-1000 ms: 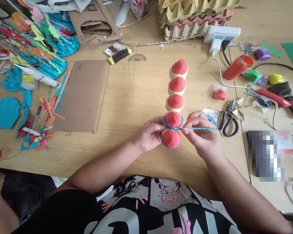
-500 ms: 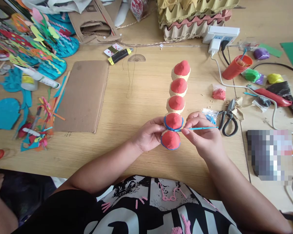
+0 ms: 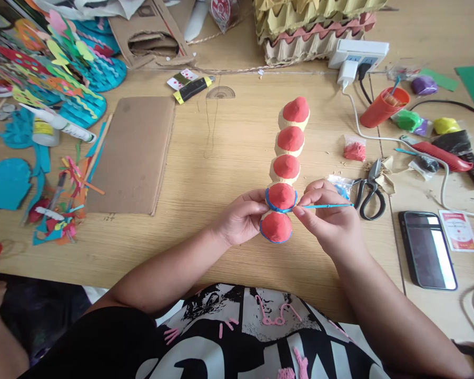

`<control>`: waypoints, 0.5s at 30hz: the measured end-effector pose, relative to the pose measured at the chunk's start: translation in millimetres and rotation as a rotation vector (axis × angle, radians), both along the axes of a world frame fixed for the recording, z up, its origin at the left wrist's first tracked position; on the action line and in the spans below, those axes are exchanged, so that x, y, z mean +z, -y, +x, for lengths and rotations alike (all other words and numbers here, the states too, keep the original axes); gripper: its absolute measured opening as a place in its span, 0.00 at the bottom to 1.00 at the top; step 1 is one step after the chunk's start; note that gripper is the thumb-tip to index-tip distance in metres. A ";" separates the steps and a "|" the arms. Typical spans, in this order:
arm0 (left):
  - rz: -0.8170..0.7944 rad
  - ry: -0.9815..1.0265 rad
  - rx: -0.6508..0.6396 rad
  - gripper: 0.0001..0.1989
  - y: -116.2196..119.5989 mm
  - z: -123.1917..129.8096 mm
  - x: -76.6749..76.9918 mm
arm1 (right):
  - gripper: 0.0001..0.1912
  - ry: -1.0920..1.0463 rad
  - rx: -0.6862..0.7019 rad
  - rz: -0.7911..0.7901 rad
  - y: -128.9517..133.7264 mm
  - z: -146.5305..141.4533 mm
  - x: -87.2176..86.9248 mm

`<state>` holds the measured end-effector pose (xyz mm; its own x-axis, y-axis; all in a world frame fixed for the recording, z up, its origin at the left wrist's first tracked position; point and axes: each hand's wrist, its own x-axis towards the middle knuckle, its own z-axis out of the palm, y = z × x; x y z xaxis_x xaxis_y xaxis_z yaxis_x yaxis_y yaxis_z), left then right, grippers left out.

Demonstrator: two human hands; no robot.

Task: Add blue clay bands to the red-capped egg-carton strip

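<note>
An egg-carton strip [image 3: 285,176] of several cups in a row, each topped with red clay, runs away from me over the table. Blue clay edges the two nearest cups. My left hand [image 3: 243,216] grips the strip from the left, thumb and fingers closed near the gap between those two cups. Pinched in my right hand [image 3: 327,213] is a thin blue clay modelling tool [image 3: 327,206], its tip at the blue clay edging [image 3: 282,210] between the two cups. My fingers partly cover the tool.
Right of my hands lie scissors [image 3: 373,192], a bag of blue clay [image 3: 342,185], a phone [image 3: 430,252] and an orange cup [image 3: 384,108]. A power strip [image 3: 358,54] and stacked egg trays [image 3: 300,47] stand behind. Cardboard [image 3: 130,158] and colourful scraps [image 3: 59,210] lie left.
The tool's tip has shifted very slightly at the blue edging between the two nearest cups. Both hands keep their grip, and the strip stays almost where it was.
</note>
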<state>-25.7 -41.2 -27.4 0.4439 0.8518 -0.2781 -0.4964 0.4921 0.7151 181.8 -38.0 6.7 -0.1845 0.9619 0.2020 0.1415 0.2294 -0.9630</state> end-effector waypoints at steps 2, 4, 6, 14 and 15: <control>-0.005 0.002 0.001 0.16 0.2 0.1 0.0 | 0.06 0.002 -0.008 0.020 0.9 -0.2 -0.4; -0.007 0.006 0.001 0.15 0.6 0.2 -0.2 | 0.06 0.006 -0.023 0.042 1.6 -0.7 -0.5; -0.011 0.009 0.002 0.15 0.9 0.2 -0.7 | 0.06 0.017 -0.038 0.061 2.2 -1.2 -0.6; -0.004 0.016 0.009 0.16 1.0 1.1 -0.6 | 0.07 0.020 -0.045 0.056 3.9 -2.0 -1.2; -0.007 0.021 0.013 0.16 1.3 1.3 -0.3 | 0.07 0.002 -0.037 0.043 4.4 -2.0 -0.4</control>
<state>-24.4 -42.4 -27.7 0.4388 0.8555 -0.2748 -0.5176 0.4906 0.7010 179.7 -42.4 6.3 -0.1495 0.9584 0.2431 0.1530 0.2653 -0.9519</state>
